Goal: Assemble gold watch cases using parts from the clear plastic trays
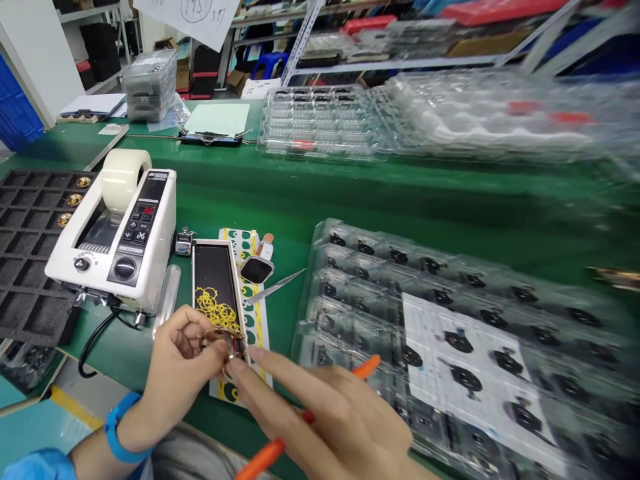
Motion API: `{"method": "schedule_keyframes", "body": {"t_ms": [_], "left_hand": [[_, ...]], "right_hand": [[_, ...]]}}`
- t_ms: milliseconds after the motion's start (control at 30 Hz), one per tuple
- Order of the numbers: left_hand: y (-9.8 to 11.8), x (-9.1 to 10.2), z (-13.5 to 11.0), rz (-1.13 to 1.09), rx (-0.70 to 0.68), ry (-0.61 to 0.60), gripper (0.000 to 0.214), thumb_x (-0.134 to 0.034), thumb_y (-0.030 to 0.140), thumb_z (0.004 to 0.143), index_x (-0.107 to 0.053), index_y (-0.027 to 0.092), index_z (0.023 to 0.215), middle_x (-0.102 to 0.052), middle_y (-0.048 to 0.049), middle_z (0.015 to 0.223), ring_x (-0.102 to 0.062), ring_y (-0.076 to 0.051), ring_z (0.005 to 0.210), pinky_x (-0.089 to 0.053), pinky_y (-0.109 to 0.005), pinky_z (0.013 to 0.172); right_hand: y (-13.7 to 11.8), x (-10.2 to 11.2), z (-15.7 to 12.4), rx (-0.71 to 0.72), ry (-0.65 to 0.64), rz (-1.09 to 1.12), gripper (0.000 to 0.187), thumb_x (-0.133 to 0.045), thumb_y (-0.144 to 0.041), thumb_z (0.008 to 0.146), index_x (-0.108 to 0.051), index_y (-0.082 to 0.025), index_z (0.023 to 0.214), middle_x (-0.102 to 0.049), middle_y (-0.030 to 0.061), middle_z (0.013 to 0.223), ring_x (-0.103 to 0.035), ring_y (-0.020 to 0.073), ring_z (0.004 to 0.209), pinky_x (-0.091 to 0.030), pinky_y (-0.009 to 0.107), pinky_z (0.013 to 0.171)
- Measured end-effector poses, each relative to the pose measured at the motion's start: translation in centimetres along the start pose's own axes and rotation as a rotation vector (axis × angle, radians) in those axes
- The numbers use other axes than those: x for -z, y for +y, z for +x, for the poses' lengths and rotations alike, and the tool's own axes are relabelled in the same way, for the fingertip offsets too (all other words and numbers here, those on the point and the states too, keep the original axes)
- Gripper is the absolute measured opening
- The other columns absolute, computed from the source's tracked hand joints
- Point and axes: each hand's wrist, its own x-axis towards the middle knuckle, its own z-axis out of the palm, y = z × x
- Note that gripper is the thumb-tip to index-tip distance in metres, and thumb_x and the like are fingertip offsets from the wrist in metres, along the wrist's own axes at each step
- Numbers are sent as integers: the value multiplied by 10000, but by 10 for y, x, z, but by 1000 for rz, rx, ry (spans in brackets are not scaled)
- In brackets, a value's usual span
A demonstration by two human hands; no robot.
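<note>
My left hand point(183, 367) pinches a small round copper-coloured part point(216, 333) between thumb and fingers. The fingertips of my right hand point(335, 420) reach to the right side of that part. An orange stick-like tool point(263, 460) is tucked through my right hand, one end pointing up right and the other down left; its working tip cannot be made out. Just beyond the part, yellow rings point(217, 308) lie heaped in a shallow black-bottomed tray point(213, 263). A sheet of yellow and green stickers point(263, 327) lies beside and under the tray.
A tape dispenser point(145, 247) stands left, next to a black foam tray point(25, 260). Metal tweezers point(277, 287) and a smartwatch point(257, 269) lie near the middle. A clear blister tray point(350, 267) with black parts fills the right. More clear trays point(320, 127) stand behind.
</note>
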Motion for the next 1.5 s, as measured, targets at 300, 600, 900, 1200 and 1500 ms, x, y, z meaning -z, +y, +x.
{"method": "schedule_keyframes", "body": {"t_ms": [300,600,900,1200,1500], "left_hand": [[-8,-5,-16,-28,-83,-58,197,-659,285,871,-607,200,1041,-646,53,603,-639,-79,537,-562,-153,583],[-8,-6,-17,212,-330,6,306,-563,45,821,-719,194,1037,-715,26,670,-657,-70,540,-563,-106,585],[-13,-6,-21,276,-434,66,353,-567,0,785,-729,189,1036,-767,-4,786,-722,-110,644,-570,-105,615],[-11,-11,-23,222,-389,124,283,-596,16,769,-744,161,962,-772,-16,734,-719,-137,585,-579,-127,559],[-18,-12,-27,230,-545,123,428,-604,-31,779,-723,269,1060,-787,17,872,-727,-105,647,-563,-98,630]], "right_hand": [[10,-15,-3,-74,3,87,97,-539,-100,936,-615,-80,992,-754,136,881,-660,185,674,-440,301,554],[16,-12,2,15,-36,135,157,-459,-102,969,-615,-79,958,-751,144,891,-621,171,630,-438,293,541],[8,-12,-7,-3,-21,104,131,-511,-98,942,-625,-61,993,-748,164,870,-663,188,686,-454,293,543],[6,-13,-4,0,-8,129,113,-536,-75,919,-630,-36,969,-739,199,846,-668,216,673,-463,312,521],[1,-3,-6,-17,-16,130,132,-529,-63,906,-642,-55,974,-744,197,897,-680,214,677,-478,308,492]]}}
